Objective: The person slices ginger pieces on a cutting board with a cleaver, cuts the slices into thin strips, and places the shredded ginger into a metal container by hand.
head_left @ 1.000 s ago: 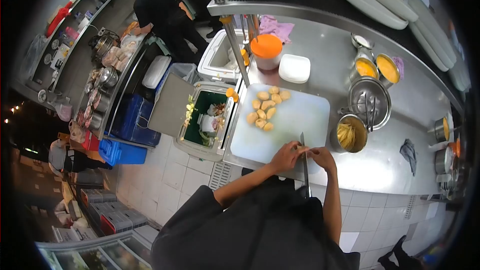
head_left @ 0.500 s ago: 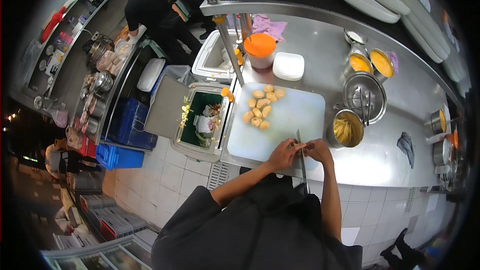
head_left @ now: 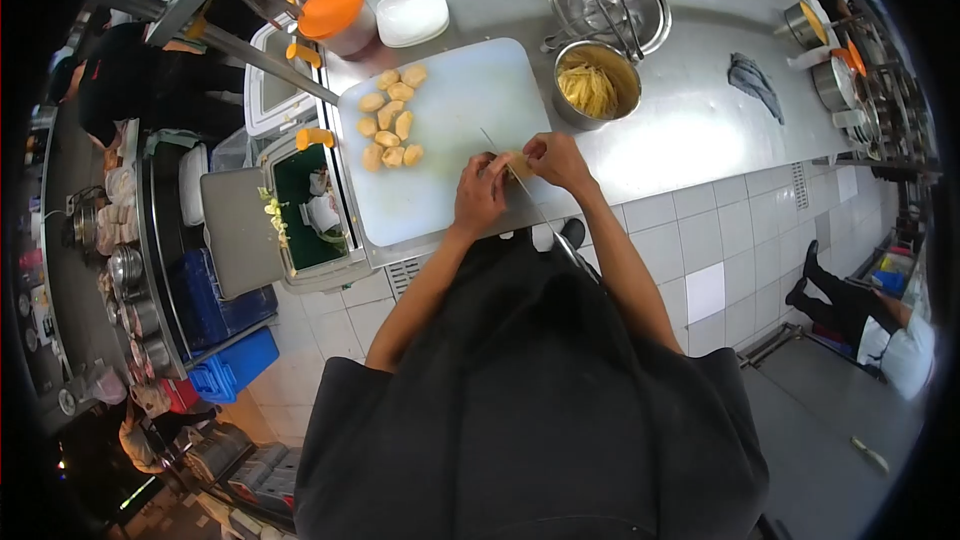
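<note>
A pale yellow potato piece point(head_left: 519, 167) is between my hands near the front edge of the white cutting board point(head_left: 460, 90). My left hand point(head_left: 482, 192) is closed with its fingertips on the piece's left side. Curled fingers of my right hand point(head_left: 560, 162) pinch at its right edge; the fingertips are partly hidden. A long knife point(head_left: 540, 212) lies slantwise between the hands. Its tip is on the board, its handle end reaches over the table edge towards my body, and neither hand grips the handle. Several peeled potatoes point(head_left: 388, 116) sit on the board's left part.
Right of the board stands a metal pot point(head_left: 597, 86) of yellow strips, with a steel bowl point(head_left: 640, 0) behind it. A white dish point(head_left: 413, 15), an orange-lidded tub point(head_left: 335, 18) and a grey cloth point(head_left: 754, 87) are on the table. An open bin point(head_left: 298, 222) adjoins the left edge.
The view has turned and shifted, so the board and table appear further left and higher. Both hands remain at the potato beside the knife. A person's legs and white top now show more at right.
</note>
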A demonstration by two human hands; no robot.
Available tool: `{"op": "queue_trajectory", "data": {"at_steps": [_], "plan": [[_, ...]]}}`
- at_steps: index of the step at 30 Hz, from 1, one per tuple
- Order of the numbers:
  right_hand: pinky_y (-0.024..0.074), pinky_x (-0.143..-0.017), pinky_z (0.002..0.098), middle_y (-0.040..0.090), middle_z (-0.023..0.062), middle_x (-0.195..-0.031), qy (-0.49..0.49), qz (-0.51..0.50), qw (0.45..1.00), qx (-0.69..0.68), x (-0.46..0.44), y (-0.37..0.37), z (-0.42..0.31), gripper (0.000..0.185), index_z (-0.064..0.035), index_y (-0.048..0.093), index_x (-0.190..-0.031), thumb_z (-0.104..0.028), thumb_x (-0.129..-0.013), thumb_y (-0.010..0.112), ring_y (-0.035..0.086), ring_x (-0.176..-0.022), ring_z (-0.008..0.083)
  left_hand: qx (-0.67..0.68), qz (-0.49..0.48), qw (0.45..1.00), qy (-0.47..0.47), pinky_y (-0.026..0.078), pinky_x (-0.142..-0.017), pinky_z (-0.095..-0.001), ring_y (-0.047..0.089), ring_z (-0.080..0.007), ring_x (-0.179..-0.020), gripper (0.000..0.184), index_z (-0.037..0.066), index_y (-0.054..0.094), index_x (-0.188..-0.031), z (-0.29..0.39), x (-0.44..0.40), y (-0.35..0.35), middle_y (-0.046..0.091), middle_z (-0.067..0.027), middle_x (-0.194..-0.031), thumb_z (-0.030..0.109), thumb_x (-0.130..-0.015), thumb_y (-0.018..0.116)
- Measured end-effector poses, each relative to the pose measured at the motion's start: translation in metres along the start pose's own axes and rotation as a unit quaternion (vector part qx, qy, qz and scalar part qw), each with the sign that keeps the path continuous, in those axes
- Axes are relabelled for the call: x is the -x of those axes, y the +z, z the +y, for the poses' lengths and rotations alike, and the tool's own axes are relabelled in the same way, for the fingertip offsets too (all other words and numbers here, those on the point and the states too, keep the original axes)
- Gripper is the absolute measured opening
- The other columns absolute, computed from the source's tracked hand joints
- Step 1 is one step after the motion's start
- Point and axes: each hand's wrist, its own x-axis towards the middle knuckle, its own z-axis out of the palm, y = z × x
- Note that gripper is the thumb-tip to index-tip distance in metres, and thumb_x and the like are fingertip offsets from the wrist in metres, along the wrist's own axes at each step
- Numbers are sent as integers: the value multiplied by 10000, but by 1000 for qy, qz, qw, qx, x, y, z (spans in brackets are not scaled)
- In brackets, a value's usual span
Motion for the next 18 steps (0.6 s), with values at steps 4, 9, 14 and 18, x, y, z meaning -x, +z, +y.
{"op": "queue_trajectory", "data": {"at_steps": [4, 9, 14, 18], "plan": [[587, -804, 359, 767, 156, -893, 46, 0, 998, -38, 11, -1, -8, 218, -1, 755, -1001, -126, -824, 744, 752, -888, 243, -4, 2, 1000, 5, 524, -829, -445, 627, -342, -948, 530, 205, 578, -1343, 1, -1, 0, 600, -132, -1072, -21, -870, 658], [580, -837, 361, 760, 186, -989, -7, 27, 999, -42, 26, -5, -8, 253, 20, 735, -1066, -157, -889, 700, 748, -914, 276, 1, -2, 1000, -6, 527, -823, -438, 630, -341, -934, 549, 212, 575, -1356, -4, 1, 1, 606, -130, -1045, -23, -868, 665], [569, -862, 391, 727, 238, -1096, 38, 31, 995, -84, 78, -30, -43, 449, -3, 658, -1251, -282, -906, 731, 738, -935, 335, 6, 24, 1000, -1, 525, -811, -435, 637, -336, -931, 525, 172, 569, -1340, -3, 1, 2, 631, -137, -1063, -15, -863, 679], [553, -782, 528, 699, 296, -1016, 32, -115, 986, 113, 133, -16, -52, 499, -17, 483, -1381, -267, -969, 613, 700, -883, 450, 32, 71, 997, -24, 522, -801, -432, 642, -337, -919, 373, 104, 617, -1205, -6, 6, 3, 652, -132, -1058, -7, -856, 689]]}}
